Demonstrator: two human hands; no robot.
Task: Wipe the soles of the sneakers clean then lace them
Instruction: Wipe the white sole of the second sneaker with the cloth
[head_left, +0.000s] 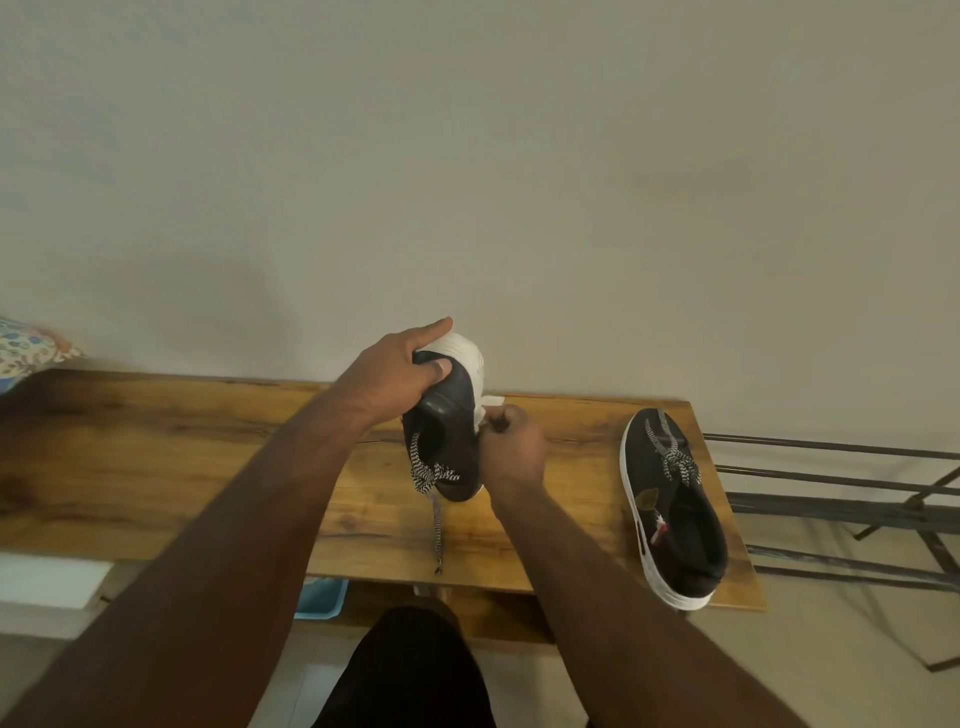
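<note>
While left hand (400, 371) grips sneaker (447, 426), right hand (511, 449) wipes

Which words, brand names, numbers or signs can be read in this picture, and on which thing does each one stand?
No text can be read anywhere in the picture.
Sneaker on the table: a small red and white mark near the collar, too small and blurred to read.
Sneaker held in the left hand: no lettering shows on the black upper or the white sole.
Patterned cloth at the left edge: only a printed pattern, no words.

One black sneaker (447, 431) stands on end, white sole facing right, white cloth (491, 401) against it; its mate (675, 509) lies flat, far right
</note>
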